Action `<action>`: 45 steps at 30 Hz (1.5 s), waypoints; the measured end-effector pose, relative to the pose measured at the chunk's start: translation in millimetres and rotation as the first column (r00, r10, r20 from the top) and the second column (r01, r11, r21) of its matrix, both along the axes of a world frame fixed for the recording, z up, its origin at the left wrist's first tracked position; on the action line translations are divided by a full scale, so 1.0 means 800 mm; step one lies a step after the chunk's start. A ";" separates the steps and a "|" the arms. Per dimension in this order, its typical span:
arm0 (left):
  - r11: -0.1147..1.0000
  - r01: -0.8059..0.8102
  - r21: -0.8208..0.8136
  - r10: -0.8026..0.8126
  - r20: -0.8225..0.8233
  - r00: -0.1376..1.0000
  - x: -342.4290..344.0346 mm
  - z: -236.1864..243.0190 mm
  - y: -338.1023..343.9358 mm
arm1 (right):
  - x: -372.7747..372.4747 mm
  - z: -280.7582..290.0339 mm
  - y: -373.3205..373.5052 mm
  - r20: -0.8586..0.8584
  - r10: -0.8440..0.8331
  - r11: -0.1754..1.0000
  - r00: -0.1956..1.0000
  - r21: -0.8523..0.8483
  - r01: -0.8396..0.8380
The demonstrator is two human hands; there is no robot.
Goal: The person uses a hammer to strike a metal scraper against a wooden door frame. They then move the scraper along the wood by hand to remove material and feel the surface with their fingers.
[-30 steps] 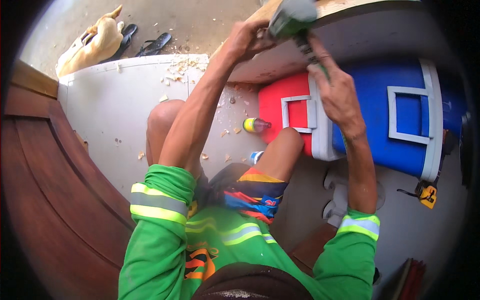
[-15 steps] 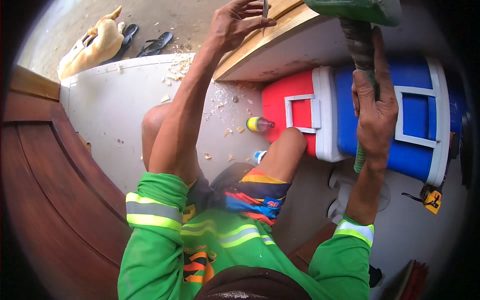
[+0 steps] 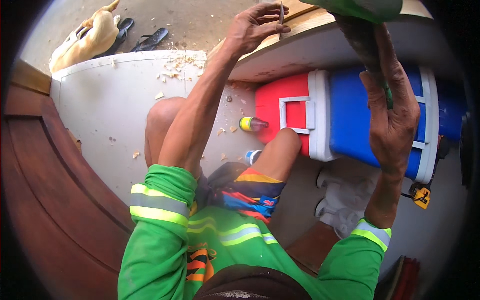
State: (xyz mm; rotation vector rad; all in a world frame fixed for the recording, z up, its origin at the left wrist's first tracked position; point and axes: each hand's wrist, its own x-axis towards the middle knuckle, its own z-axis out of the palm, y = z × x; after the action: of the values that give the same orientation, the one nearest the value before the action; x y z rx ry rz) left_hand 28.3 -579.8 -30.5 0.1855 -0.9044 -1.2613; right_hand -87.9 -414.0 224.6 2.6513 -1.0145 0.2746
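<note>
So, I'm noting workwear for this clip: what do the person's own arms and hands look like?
The left hand and right hand are both ungloved, and the forearms are bare, with no watch in sight. The left sleeve and right sleeve are green, pushed up, each with a silver-grey band edged in bright yellow-green.

Left of the left hand [image 3: 250,31] and nearer the body, a pale grey tiled floor [image 3: 102,110] spreads out, crossed by a thin joint line. A dark reddish-brown panelled wooden door [image 3: 55,190] stands at the far left, well apart from that hand. Past the tiles, directly left of the same hand, lies rougher brownish ground [image 3: 200,20] in brighter light. A blue cooler [image 3: 350,115] sits behind the right hand [image 3: 392,112], a red cooler [image 3: 295,115] farther left; below that hand the floor falls into shade.
</note>
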 end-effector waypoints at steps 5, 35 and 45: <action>0.999 -0.046 -0.029 0.049 0.108 0.993 -0.009 0.007 0.004 | 0.006 -0.016 -0.026 0.035 -0.221 0.937 0.975 0.286 0.202; 0.999 -0.032 -0.026 0.031 -0.067 0.997 -0.003 -0.002 -0.010 | 0.008 0.002 -0.027 0.016 -0.117 0.992 0.993 0.051 0.116; 1.000 -0.021 -0.019 0.018 -0.147 0.989 -0.005 -0.014 -0.013 | 0.041 0.013 -0.037 -0.020 -0.090 0.994 0.996 0.061 0.091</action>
State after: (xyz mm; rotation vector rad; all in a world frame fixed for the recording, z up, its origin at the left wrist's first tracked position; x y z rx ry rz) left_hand 23.9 -590.0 -42.0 0.0837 -0.7871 -1.2303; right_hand -55.5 -443.3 234.8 2.6484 -1.1516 0.2036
